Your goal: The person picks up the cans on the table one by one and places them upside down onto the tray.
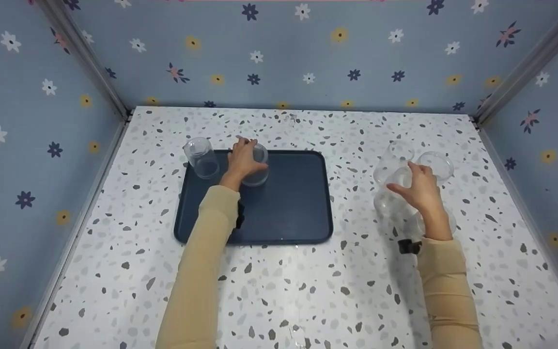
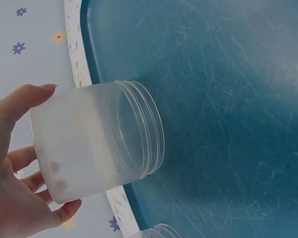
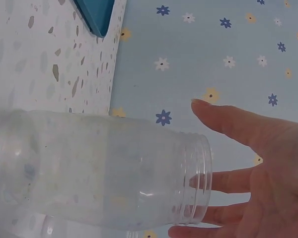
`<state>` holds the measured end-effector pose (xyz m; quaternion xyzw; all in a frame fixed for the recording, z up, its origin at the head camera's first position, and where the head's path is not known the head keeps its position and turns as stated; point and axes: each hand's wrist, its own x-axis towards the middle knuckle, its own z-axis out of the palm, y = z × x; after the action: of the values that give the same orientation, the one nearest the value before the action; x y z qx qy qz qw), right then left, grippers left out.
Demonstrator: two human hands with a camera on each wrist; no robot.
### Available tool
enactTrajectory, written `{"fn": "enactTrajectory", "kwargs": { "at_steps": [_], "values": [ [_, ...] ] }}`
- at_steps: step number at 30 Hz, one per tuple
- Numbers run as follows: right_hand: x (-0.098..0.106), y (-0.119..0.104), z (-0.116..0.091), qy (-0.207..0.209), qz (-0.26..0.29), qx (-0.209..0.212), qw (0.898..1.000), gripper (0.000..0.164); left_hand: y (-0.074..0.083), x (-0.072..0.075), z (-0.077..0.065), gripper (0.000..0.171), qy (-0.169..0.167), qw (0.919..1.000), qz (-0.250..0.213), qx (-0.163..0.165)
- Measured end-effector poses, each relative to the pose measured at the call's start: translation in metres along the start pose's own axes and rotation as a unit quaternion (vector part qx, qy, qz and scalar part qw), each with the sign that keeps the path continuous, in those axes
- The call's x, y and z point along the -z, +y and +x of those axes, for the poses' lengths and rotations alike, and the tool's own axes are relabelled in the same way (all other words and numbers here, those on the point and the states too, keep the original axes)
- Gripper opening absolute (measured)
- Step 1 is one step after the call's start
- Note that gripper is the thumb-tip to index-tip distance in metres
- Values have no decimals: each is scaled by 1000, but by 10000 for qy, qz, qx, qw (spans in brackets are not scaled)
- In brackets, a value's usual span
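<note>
My left hand [image 1: 244, 159] holds a clear plastic jar [image 2: 89, 139] near its base, thumb on one side and fingertips on the other. The jar's threaded mouth faces down against the dark blue tray [image 1: 288, 203]. A second clear jar [image 1: 204, 160] stands at the tray's back left corner. At the right, my right hand [image 1: 422, 190] is spread around the threaded mouth of another clear jar [image 3: 154, 173]. In the right wrist view the thumb stands well away from that jar, and some fingers lie behind its rim; whether they touch it I cannot tell.
More clear jars, such as one at the back [image 1: 395, 157] and one at the right [image 1: 436, 165], cluster around my right hand on the speckled white table [image 1: 279, 295]. Flower-patterned panels [image 1: 298, 58] close off the back and both sides.
</note>
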<state>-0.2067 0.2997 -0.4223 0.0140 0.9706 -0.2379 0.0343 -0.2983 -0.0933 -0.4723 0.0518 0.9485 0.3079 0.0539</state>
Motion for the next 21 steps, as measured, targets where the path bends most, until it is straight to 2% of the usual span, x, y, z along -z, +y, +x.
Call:
{"fn": "enactTrajectory", "kwargs": {
  "at_steps": [15,21],
  "values": [
    [-4,2,1,6,52,67,10000,77,1,-1,-1,76,-36,10000,42,78],
    [-5,1,2,167,6,78,9998,73,2,0,-1,76,43,9999,64,76]
  ]
}}
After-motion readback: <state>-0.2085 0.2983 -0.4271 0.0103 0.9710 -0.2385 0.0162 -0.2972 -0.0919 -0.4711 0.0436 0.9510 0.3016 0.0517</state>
